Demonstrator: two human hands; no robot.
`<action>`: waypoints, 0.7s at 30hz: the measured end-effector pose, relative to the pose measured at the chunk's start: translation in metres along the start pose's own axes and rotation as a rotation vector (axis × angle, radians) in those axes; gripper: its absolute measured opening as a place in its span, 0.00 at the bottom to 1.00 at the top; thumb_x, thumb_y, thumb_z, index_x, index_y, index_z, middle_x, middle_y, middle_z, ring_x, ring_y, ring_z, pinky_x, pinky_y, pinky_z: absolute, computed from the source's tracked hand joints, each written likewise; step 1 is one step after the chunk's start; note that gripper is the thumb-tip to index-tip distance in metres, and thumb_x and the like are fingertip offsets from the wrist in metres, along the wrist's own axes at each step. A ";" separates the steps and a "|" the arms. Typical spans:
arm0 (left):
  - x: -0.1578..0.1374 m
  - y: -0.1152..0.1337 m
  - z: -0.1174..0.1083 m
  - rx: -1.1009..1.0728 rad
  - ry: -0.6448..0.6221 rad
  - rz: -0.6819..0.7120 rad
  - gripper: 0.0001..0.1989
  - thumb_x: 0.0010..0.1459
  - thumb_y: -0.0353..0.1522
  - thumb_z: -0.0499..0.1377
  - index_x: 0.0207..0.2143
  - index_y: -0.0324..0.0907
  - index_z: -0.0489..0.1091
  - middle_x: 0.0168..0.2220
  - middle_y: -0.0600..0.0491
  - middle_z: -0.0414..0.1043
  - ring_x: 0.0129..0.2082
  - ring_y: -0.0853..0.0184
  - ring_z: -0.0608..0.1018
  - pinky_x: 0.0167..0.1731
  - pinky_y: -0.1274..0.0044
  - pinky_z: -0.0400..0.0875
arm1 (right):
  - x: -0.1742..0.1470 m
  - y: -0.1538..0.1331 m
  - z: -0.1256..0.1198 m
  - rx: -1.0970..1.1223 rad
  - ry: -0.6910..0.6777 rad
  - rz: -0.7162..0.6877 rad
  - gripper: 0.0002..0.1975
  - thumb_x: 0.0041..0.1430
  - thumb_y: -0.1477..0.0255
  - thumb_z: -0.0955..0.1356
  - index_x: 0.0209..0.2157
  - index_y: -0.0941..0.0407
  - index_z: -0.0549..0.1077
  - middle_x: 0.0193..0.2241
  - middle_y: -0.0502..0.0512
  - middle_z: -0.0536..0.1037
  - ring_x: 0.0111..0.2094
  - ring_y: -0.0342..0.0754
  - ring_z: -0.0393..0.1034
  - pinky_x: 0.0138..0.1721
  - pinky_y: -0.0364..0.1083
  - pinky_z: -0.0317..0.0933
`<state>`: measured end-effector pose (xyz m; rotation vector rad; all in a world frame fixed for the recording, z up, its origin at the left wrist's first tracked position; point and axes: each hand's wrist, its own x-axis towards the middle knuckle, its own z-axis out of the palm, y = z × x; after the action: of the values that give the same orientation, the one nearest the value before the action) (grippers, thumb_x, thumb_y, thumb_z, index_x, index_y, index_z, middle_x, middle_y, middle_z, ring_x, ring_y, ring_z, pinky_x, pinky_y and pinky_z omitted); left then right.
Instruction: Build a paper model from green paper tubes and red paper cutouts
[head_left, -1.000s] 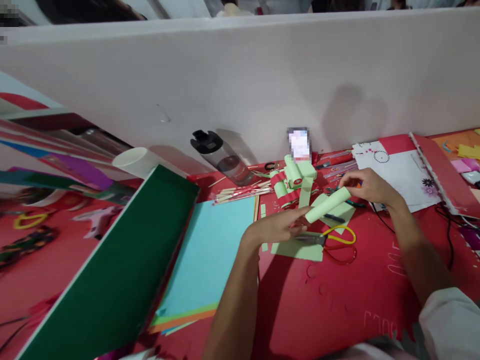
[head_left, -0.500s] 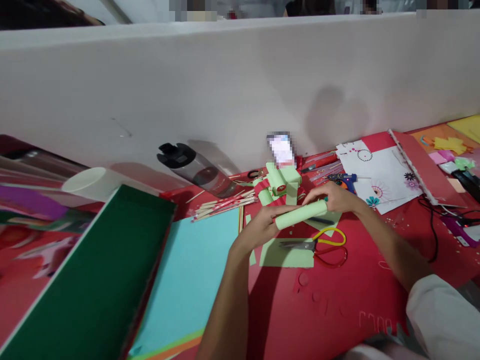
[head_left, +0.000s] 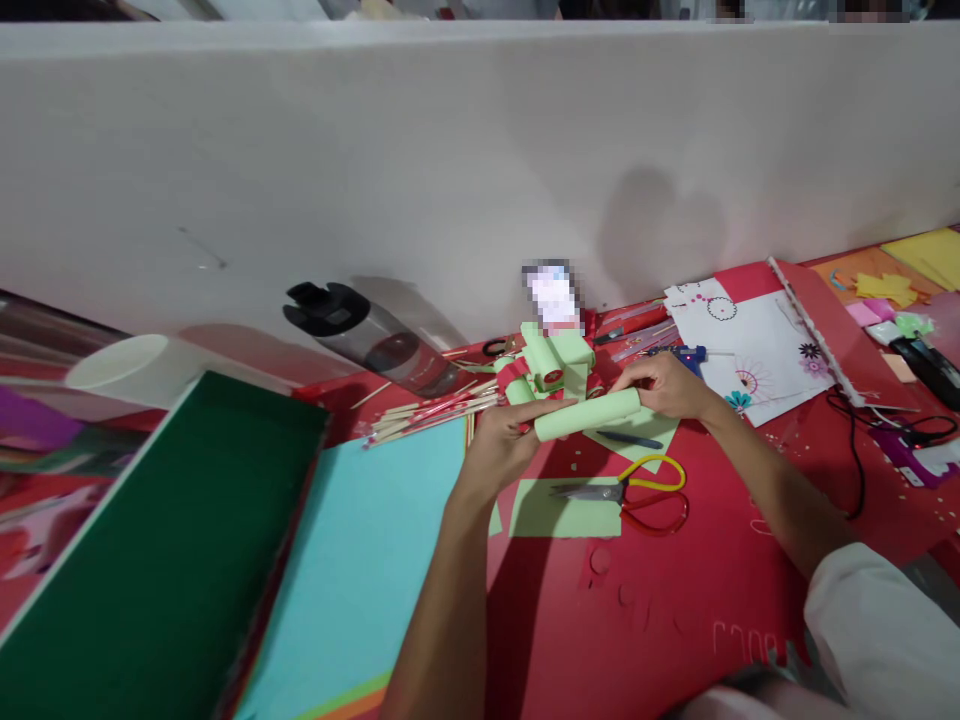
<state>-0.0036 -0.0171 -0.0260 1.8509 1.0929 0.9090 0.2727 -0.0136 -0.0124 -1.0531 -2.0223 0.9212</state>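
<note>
The grip of both the left hand (head_left: pixel 496 438) and the right hand (head_left: pixel 667 385) is closed on a pale green tube of rolled paper (head_left: pixel 589 414), one at each end. Pressing too hard could dent the paper; slack fingers could let it unroll. The tube spans the gap between the hands, slightly slanted, above the red-covered counter (head_left: pixel 712 580). Just behind it, a pale green and red paper model (head_left: pixel 551 360) sits towards the counter's back edge and could be knocked by a backward swing. Nearer the front edge, metal scissors with yellow and red handles (head_left: pixel 616 491) overlap a flat pale green paper sheet (head_left: pixel 540 518)
</note>
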 end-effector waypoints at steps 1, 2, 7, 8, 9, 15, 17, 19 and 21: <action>0.000 0.000 -0.001 0.002 -0.005 0.018 0.15 0.52 0.31 0.61 0.39 0.43 0.86 0.34 0.51 0.87 0.36 0.58 0.87 0.43 0.71 0.83 | 0.000 0.000 -0.002 -0.027 -0.007 -0.003 0.17 0.57 0.84 0.66 0.36 0.54 0.86 0.37 0.52 0.88 0.38 0.47 0.81 0.40 0.43 0.66; 0.000 0.000 -0.002 0.003 -0.004 0.030 0.16 0.52 0.31 0.60 0.40 0.43 0.86 0.34 0.51 0.87 0.35 0.59 0.87 0.41 0.72 0.83 | 0.000 0.000 -0.003 -0.056 -0.013 -0.004 0.19 0.56 0.85 0.65 0.37 0.53 0.86 0.38 0.52 0.88 0.39 0.47 0.81 0.41 0.43 0.66; -0.001 0.000 -0.008 0.008 0.097 0.027 0.09 0.51 0.31 0.63 0.32 0.44 0.85 0.30 0.52 0.85 0.30 0.62 0.85 0.32 0.76 0.79 | -0.001 0.006 -0.005 -0.132 0.038 0.033 0.11 0.56 0.83 0.69 0.33 0.56 0.83 0.31 0.51 0.85 0.31 0.45 0.76 0.35 0.42 0.61; -0.001 0.001 -0.009 0.007 0.112 0.027 0.08 0.50 0.31 0.64 0.30 0.43 0.85 0.29 0.52 0.84 0.29 0.62 0.84 0.31 0.77 0.78 | -0.001 0.007 -0.004 -0.133 0.048 0.035 0.09 0.55 0.82 0.69 0.31 0.56 0.82 0.29 0.51 0.84 0.30 0.44 0.74 0.34 0.42 0.59; -0.001 0.002 -0.010 0.005 0.124 0.028 0.07 0.49 0.31 0.64 0.29 0.43 0.84 0.27 0.53 0.83 0.28 0.63 0.83 0.30 0.77 0.77 | -0.001 0.007 -0.004 -0.136 0.053 0.034 0.08 0.55 0.82 0.70 0.30 0.57 0.81 0.28 0.50 0.83 0.29 0.44 0.73 0.34 0.42 0.58; -0.002 0.007 -0.017 0.066 0.161 0.034 0.05 0.48 0.31 0.63 0.25 0.41 0.80 0.22 0.54 0.78 0.23 0.69 0.75 0.24 0.80 0.68 | -0.001 0.003 -0.001 -0.236 0.005 0.006 0.08 0.53 0.82 0.68 0.26 0.56 0.75 0.23 0.47 0.76 0.26 0.42 0.65 0.33 0.43 0.54; -0.002 0.009 -0.019 0.082 0.146 0.032 0.05 0.49 0.32 0.63 0.25 0.41 0.79 0.22 0.54 0.77 0.23 0.69 0.74 0.25 0.80 0.67 | 0.000 0.002 -0.001 -0.272 -0.032 0.011 0.08 0.53 0.82 0.67 0.26 0.56 0.74 0.23 0.47 0.75 0.26 0.42 0.64 0.33 0.43 0.53; -0.002 0.009 -0.020 0.097 0.119 0.027 0.06 0.50 0.33 0.62 0.25 0.41 0.79 0.23 0.54 0.77 0.24 0.69 0.75 0.26 0.79 0.67 | 0.000 0.001 -0.003 -0.308 -0.068 0.014 0.08 0.54 0.81 0.66 0.27 0.56 0.73 0.24 0.48 0.75 0.26 0.43 0.64 0.33 0.43 0.53; -0.002 0.010 -0.022 0.130 0.086 0.020 0.08 0.52 0.34 0.61 0.27 0.41 0.79 0.24 0.54 0.78 0.25 0.68 0.76 0.28 0.79 0.68 | 0.000 -0.001 -0.005 -0.342 -0.101 0.013 0.08 0.56 0.80 0.66 0.28 0.56 0.74 0.26 0.49 0.77 0.28 0.43 0.66 0.34 0.44 0.53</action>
<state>-0.0196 -0.0161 -0.0080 1.9463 1.2131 0.9570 0.2766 -0.0124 -0.0090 -1.2208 -2.3152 0.6577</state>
